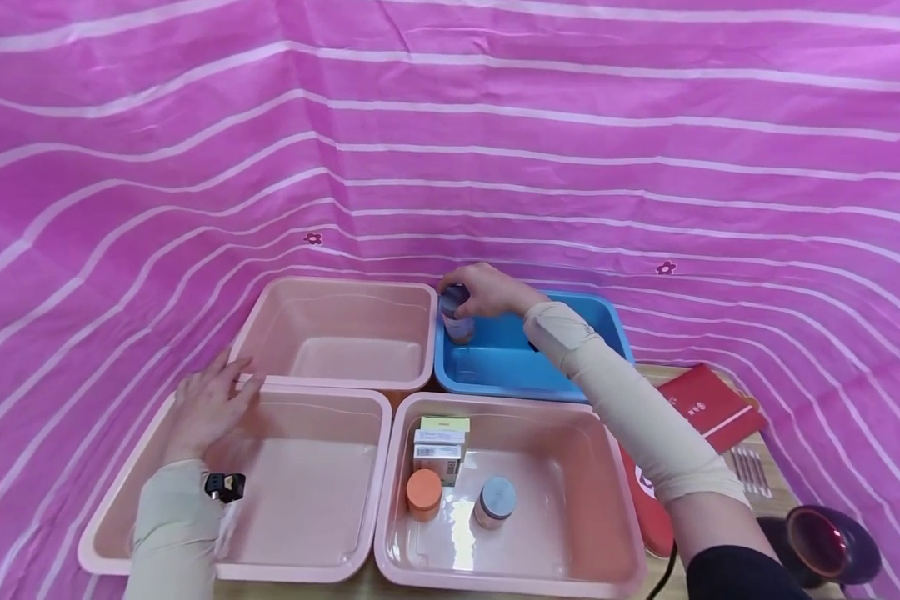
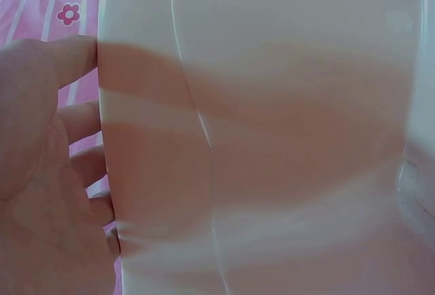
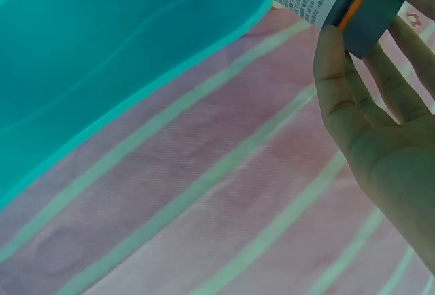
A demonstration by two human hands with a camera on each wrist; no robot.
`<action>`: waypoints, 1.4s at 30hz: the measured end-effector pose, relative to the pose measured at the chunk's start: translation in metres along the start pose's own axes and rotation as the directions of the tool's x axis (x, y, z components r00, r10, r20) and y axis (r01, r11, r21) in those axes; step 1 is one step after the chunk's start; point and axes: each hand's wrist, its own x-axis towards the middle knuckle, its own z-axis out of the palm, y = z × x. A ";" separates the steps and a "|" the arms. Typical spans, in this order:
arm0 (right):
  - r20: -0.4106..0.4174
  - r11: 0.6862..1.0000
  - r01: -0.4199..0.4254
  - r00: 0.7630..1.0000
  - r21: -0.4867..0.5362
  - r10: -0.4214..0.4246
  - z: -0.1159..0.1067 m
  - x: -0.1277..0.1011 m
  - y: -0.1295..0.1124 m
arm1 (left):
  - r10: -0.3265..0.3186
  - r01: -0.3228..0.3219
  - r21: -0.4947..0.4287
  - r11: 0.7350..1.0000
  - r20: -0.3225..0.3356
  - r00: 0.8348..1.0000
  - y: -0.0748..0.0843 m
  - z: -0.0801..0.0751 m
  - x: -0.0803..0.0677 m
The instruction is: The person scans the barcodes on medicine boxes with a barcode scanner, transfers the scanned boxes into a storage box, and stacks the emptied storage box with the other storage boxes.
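Observation:
My right hand [image 1: 480, 290] grips a small jar with a blue lid [image 1: 456, 315] by its top, at the near-left corner of the blue bin [image 1: 607, 329]. In the right wrist view the fingers [image 3: 340, 84] curl round the jar's lid [image 3: 367, 9] above the blue bin's rim [image 3: 136, 98]. My left hand [image 1: 208, 404] rests with spread fingers on the far-left rim of the near-left pink bin [image 1: 307, 575]. The left wrist view shows that hand [image 2: 47, 172] against the bin's outer wall [image 2: 149, 172].
A second pink bin [image 1: 266, 321] stands behind the left one. The near-right pink bin [image 1: 615, 533] holds a small carton [image 1: 438, 454], an orange-lidded jar [image 1: 424, 493] and a blue-lidded jar [image 1: 497, 502]. A red booklet [image 1: 708, 406] and a dark round object [image 1: 821, 542] lie at right.

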 end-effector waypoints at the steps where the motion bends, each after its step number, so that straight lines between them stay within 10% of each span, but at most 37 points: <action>1: 0.002 1.000 -0.006 1.000 -0.003 0.006 0.001 0.001 0.003 | -0.003 0.003 0.000 1.000 0.001 1.000 0.002 0.000 -0.001; 42: 0.050 0.995 -0.064 0.996 -0.074 0.068 0.079 0.010 0.067 | -0.026 0.026 -0.006 1.000 0.023 0.999 0.020 -0.012 -0.023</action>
